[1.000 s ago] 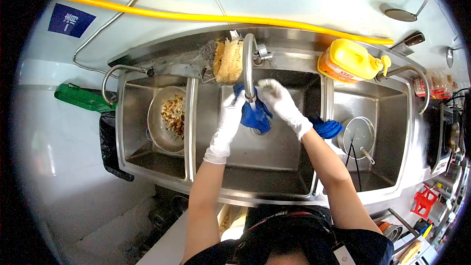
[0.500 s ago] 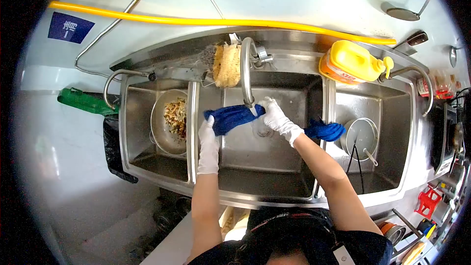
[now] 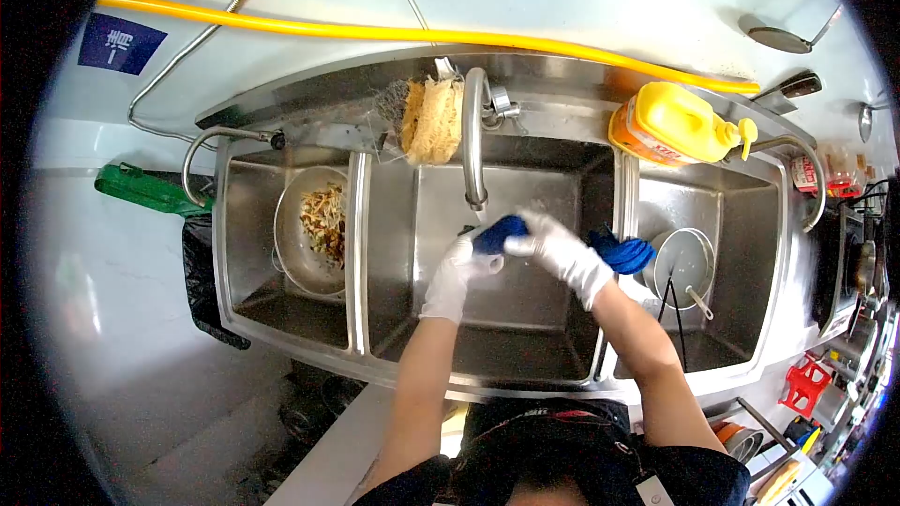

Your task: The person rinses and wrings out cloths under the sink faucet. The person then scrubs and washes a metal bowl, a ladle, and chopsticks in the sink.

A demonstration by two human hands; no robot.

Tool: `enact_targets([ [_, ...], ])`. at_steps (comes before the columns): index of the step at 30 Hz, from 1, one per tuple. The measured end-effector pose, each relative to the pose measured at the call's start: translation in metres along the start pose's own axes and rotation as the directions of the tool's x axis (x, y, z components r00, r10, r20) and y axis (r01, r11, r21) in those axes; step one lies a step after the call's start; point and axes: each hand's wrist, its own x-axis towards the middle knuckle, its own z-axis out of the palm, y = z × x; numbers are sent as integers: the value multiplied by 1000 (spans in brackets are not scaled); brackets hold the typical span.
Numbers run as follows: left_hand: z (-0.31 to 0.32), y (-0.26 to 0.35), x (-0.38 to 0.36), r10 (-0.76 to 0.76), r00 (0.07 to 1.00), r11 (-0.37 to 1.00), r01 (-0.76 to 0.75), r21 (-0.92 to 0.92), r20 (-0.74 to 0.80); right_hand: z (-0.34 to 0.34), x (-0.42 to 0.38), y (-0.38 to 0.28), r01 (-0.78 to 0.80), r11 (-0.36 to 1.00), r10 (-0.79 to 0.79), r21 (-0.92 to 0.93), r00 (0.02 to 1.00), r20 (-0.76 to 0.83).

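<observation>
Blue fabric cloth (image 3: 500, 235): bunched, over the middle steel basin (image 3: 506, 351), just near of the curved metal faucet (image 3: 472, 145).
White-gloved left hand (image 3: 457, 270), white-gloved right hand (image 3: 555, 251): closed on it.
Handling: firm, even grip, low, containing drips.

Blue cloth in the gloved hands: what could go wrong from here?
The left hand might bump the nearby faucet while handling the blue cloth. The right hand has its wrist close to the second cloth draped over the divider, and could drag that off.
</observation>
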Motion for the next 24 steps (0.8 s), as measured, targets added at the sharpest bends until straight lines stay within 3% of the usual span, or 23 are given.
enact_targets([
  [1, -5, 2, -1, -44, 998, 991, 48, -126, 35, -16, 15, 17, 7, 985, -7, 174, 1000, 0],
  [3, 9, -3, -21, 51, 976, 992, -73, 98, 214, -21, 38, 34, 26, 983, -11, 179, 996, -86],
  [4, 15, -5, -31, 82, 948, 968, -149, 200, 308, -20, 52, 50, 61, 984, -58, 169, 998, -26],
  [5, 17, -9, -32, 69, 936, 948, -169, 271, 345, -10, 56, 51, -135, 977, 150, 165, 985, -83],
  [7, 20, -11, -38, 123, 902, 907, -272, 322, 414, 2, 75, 78, -119, 836, 117, 535, 992, 37],
  [8, 31, -15, -45, 109, 906, 937, -231, 261, 409, 7, 67, 59, -293, 708, 184, 643, 955, 232],
  [9, 50, -21, -56, 94, 910, 962, -188, 200, 405, 2, 79, 77, -361, 708, 222, 606, 929, 295],
  [11, 58, -20, -61, 78, 909, 981, -144, 132, 410, 14, 64, 36, -461, 533, 324, 709, 886, 332],
  [12, 55, -19, -60, 77, 905, 982, -140, 123, 418, 11, 70, 36, -473, 553, 215, 686, 876, 431],
  [13, 52, -20, -59, 76, 901, 984, -136, 114, 427, 8, 76, 35, -477, 578, 101, 663, 847, 521],
  [15, 51, -22, -59, 28, 898, 986, -96, 133, 439, 16, 73, 17, -141, 712, -117, 688, 942, 315],
  [16, 50, -21, -59, -12, 900, 981, -73, 178, 435, 14, 70, 8, -92, 796, -49, 599, 975, 216],
  [17, 53, -20, -60, -53, 902, 974, -49, 223, 429, 13, 71, 10, -115, 780, -27, 616, 976, 216],
  [19, 60, -23, -63, 63, 964, 872, -178, 456, 256, 14, 75, 13, -157, 743, 13, 651, 975, 221],
  [21, 63, -29, -60, 247, 961, 702, -266, 661, 125, 17, 78, 9, -120, 877, 91, 465, 992, 84],
  [23, 58, -39, -41, 558, 826, 370, -336, 866, 82, 19, 87, 19, -107, 926, 140, 363, 988, -64],
  [24, 56, -43, -31, 690, 717, 184, -311, 932, 103, 20, 90, 26, -62, 973, 99, 222, 982, -161],
])
